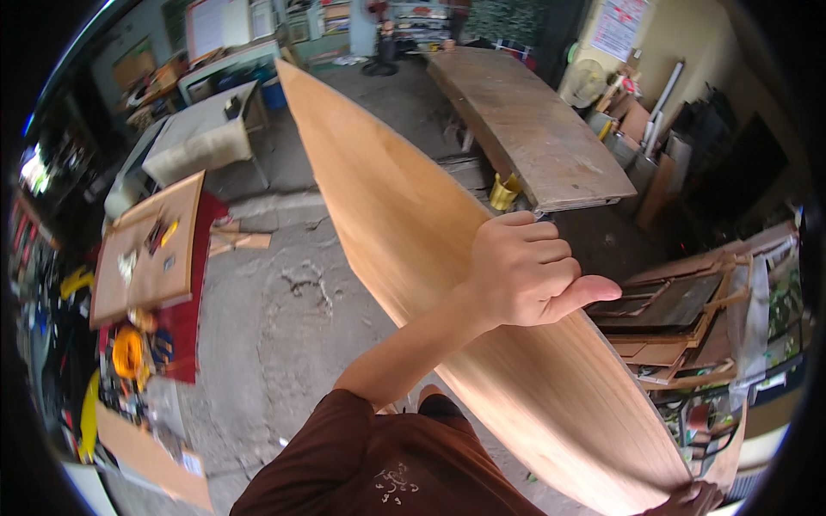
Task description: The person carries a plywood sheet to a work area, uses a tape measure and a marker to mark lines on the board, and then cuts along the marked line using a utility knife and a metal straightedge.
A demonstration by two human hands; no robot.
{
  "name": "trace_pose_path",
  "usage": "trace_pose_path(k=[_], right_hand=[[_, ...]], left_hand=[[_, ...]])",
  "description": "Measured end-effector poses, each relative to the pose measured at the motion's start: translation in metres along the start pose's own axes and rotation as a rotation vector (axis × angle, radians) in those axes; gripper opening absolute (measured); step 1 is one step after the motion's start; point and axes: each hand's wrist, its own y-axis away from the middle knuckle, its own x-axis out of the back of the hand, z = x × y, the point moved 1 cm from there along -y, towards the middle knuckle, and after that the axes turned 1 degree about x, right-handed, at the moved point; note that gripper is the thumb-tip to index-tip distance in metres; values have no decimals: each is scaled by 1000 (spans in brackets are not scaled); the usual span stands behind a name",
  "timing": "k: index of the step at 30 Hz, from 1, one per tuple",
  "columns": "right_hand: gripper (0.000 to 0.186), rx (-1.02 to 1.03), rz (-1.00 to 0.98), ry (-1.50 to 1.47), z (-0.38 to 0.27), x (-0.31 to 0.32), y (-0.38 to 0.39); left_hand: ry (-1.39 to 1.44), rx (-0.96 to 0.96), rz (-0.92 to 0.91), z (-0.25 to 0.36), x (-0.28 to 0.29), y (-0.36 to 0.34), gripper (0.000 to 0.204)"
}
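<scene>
A long, light-brown wooden panel [387,206] slants across the middle of the view, from a corner at the upper left down to the lower right. My left hand [525,271] reaches across to its far edge. The fingers are curled there and the thumb sticks out to the right; the fingertips are hidden. At the panel's lower right end, my right hand [693,499] is closed on the corner, in shadow and partly cut off by the picture's rim.
A long brown worktable [533,120] stands beyond the panel. On the left, a framed wooden board [146,249] with tools on it rests over a red cloth. A cloth-covered table [202,129] is farther back. Stacked wooden frames [680,310] lean at the right, and a yellow bucket [505,191] sits near the worktable.
</scene>
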Motion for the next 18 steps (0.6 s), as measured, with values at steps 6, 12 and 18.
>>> trace_pose_path(k=[6,12,18], right_hand=[[60,-156,-230,12,-120,-40,-11],[66,-244,-207,-61,-246,-126,-58],[62,-315,-320,-50,-346,-177,-117]], left_hand=[[105,-59,-42,-146,22,2,61],[165,-35,-134,-298,37,8,58],[269,-46,-154,-409,32,1,56]])
